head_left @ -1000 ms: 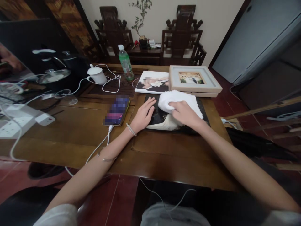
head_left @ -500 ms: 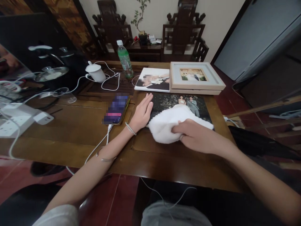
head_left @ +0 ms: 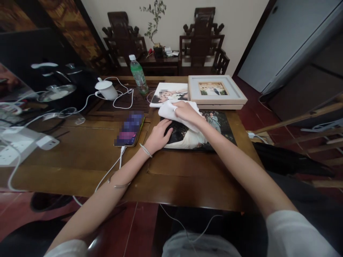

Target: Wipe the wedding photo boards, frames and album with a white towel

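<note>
A dark wedding photo panel (head_left: 184, 139) lies flat on the wooden table (head_left: 182, 178). My left hand (head_left: 160, 135) rests on its left edge, fingers stretched out and holding nothing. With my right hand (head_left: 186, 111) I grip a white fluffy cloth (head_left: 167, 110), pressed on the panel's far left corner. The cloth and my right forearm hide part of the picture. Just behind the cloth is a white-edged photo print (head_left: 170, 93). Beside that print, a framed photo (head_left: 213, 89) sits on top of a pale box.
Left of my left hand lies a phone (head_left: 130, 129) with a charging cable. Further left are a power strip (head_left: 20, 144), a lidded white cup (head_left: 106, 89) and a pot (head_left: 57, 94). A green-labelled bottle (head_left: 139, 75) stands at the back. Two carved chairs stand beyond.
My right hand has slid the cloth from the panel's near middle to its far left corner, uncovering the lower part of the picture. My left hand stays at the left edge.
</note>
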Tool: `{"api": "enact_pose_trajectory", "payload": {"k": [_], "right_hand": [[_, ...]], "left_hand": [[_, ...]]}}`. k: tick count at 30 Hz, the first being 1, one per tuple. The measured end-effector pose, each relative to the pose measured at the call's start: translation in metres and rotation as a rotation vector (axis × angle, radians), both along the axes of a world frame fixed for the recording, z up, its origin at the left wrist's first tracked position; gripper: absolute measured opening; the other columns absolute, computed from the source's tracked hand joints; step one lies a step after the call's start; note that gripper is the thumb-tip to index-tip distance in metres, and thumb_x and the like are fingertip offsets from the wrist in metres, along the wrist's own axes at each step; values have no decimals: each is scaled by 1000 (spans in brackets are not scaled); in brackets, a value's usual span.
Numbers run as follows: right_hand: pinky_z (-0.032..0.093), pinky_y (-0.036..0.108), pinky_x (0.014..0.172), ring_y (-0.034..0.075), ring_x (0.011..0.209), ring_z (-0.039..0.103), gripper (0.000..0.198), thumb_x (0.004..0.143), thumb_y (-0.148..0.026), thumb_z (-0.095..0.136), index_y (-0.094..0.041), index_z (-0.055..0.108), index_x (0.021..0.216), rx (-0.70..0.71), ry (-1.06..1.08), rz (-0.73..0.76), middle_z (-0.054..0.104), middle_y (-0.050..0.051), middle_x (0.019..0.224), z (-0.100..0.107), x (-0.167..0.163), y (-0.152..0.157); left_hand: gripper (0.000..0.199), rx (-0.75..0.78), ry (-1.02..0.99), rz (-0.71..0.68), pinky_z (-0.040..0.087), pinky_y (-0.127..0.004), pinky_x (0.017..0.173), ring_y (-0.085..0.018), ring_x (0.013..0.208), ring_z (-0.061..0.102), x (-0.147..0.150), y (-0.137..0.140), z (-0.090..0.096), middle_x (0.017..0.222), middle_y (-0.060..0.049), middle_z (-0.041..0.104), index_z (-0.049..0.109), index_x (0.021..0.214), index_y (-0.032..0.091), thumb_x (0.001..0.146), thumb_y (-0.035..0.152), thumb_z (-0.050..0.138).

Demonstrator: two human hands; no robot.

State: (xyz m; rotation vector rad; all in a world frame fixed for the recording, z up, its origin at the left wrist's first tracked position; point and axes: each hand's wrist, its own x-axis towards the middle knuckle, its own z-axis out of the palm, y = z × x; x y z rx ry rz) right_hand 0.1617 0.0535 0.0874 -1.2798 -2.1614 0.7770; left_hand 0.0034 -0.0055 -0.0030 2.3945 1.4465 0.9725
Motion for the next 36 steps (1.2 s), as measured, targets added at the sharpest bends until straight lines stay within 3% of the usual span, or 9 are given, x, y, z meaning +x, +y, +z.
{"api": "enact_pose_trajectory", "payload": {"k": [3, 9, 12, 18, 21, 24, 30, 33, 36], "right_hand": [[40, 31, 77, 24, 86, 55, 15, 61, -17, 41, -19, 55, 66, 10, -17, -22, 67, 4, 86, -2, 22, -2], [37, 32, 67, 23, 77, 53, 6, 56, -22, 44, -21, 49, 60, 48, -110, -280, 61, 3, 75, -7, 134, -16], [35, 34, 65, 24, 74, 51, 2, 58, -24, 43, -23, 42, 56, 94, -172, -328, 54, 3, 66, -10, 168, -42], [41, 38, 68, 23, 55, 46, 16, 67, -19, 41, -27, 30, 58, 78, -298, -161, 39, -1, 51, -9, 162, -143], [45, 41, 74, 21, 49, 42, 19, 68, -16, 39, -27, 26, 60, 36, -288, -26, 33, -4, 49, -5, 155, -169], [44, 40, 72, 20, 51, 43, 18, 68, -16, 38, -26, 27, 59, 35, -295, -2, 36, -3, 50, -3, 155, -157], [38, 34, 66, 21, 66, 53, 10, 69, -20, 39, -25, 37, 60, 160, -357, -134, 52, 1, 61, -4, 153, -78], [42, 36, 74, 26, 82, 61, 15, 68, -15, 38, -22, 51, 68, 200, -359, -165, 66, 8, 77, -9, 130, -50], [43, 45, 90, 30, 99, 65, 32, 70, -10, 37, -17, 64, 85, 186, -364, -98, 73, 13, 95, -19, 94, -49]], "left_hand": [[42, 2, 4, -8, 42, -47, 113, -28, 131, 54, 0, 0, 1, 137, -19, 59, 61, 127, 8, 95, 29, 45], [44, -49, -2, 1, 37, -50, 116, -29, 140, 45, 1, -1, 0, 146, -19, 51, 57, 131, 7, 96, 29, 44], [42, -46, -25, 6, 37, -52, 115, -29, 139, 45, 2, 0, -1, 145, -19, 52, 58, 130, 9, 96, 29, 44], [41, -43, -55, 7, 37, -54, 114, -29, 139, 45, 2, 1, -5, 145, -19, 53, 59, 129, 12, 94, 30, 46], [40, -48, -58, 6, 36, -55, 114, -29, 140, 45, 2, 2, -5, 145, -17, 53, 59, 129, 14, 94, 30, 47], [41, -53, -51, -1, 37, -55, 114, -29, 139, 45, 2, 2, -3, 145, -18, 52, 58, 129, 13, 94, 30, 46], [42, -72, -43, -9, 36, -55, 114, -29, 141, 43, 1, 1, -2, 147, -19, 50, 58, 131, 12, 95, 31, 46], [42, -72, -67, -4, 36, -54, 115, -30, 140, 44, 2, 1, -2, 145, -19, 52, 59, 129, 11, 95, 31, 46], [40, -44, -151, 0, 37, -51, 115, -27, 136, 50, 4, 1, 1, 141, -16, 57, 60, 128, 13, 97, 33, 44]]}}
